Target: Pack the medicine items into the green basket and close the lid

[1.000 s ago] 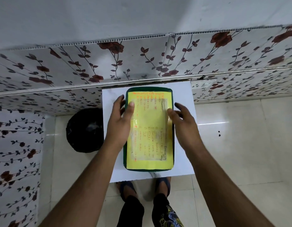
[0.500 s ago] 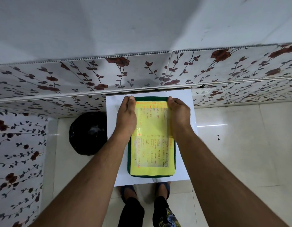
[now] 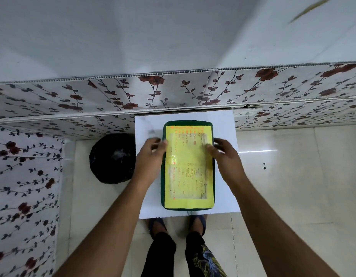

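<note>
The green basket (image 3: pixel 188 123) stands on a small white table (image 3: pixel 226 188), its lid down. A yellow sheet with red handwriting (image 3: pixel 188 182) covers the lid top. My left hand (image 3: pixel 150 156) rests at the lid's left edge, fingers blurred and spread. My right hand (image 3: pixel 225 154) lies at the right edge, fingertips over the lid. Neither hand holds anything. No medicine items are visible; the basket's inside is hidden under the lid.
A black round bin (image 3: pixel 112 158) sits on the floor left of the table. A floral-papered wall (image 3: pixel 173 92) runs right behind the table and along the left side. My feet (image 3: pixel 177 222) stand under the table's near edge on pale tiles.
Both hands slid from the lid's far corners back toward me to its sides. The basket has stayed in place with its lid down.
</note>
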Demonstrator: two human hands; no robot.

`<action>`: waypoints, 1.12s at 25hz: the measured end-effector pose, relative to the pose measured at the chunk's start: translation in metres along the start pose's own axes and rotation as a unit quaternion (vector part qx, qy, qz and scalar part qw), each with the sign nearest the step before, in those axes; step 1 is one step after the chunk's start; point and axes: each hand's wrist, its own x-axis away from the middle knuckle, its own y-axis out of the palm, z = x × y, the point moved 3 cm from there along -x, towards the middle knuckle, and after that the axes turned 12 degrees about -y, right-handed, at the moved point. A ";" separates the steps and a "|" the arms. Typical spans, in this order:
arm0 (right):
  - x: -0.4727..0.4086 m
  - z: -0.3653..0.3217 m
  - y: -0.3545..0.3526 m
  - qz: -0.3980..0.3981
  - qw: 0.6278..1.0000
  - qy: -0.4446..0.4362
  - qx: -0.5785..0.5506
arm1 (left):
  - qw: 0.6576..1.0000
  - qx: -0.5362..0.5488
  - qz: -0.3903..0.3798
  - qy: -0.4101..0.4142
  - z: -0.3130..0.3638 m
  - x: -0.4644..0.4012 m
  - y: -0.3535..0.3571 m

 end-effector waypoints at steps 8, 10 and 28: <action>0.064 0.026 0.004 -0.202 0.975 0.030 0.091 | 0.983 -0.068 -0.146 -0.088 -0.061 0.057 -0.001; 0.057 0.028 0.004 -0.197 0.975 0.032 0.097 | 0.983 -0.043 -0.140 -0.106 -0.059 0.055 0.002; 0.073 -0.046 -0.029 -0.113 0.920 -0.085 0.365 | 0.964 -0.254 -0.071 -0.041 -0.027 0.100 -0.020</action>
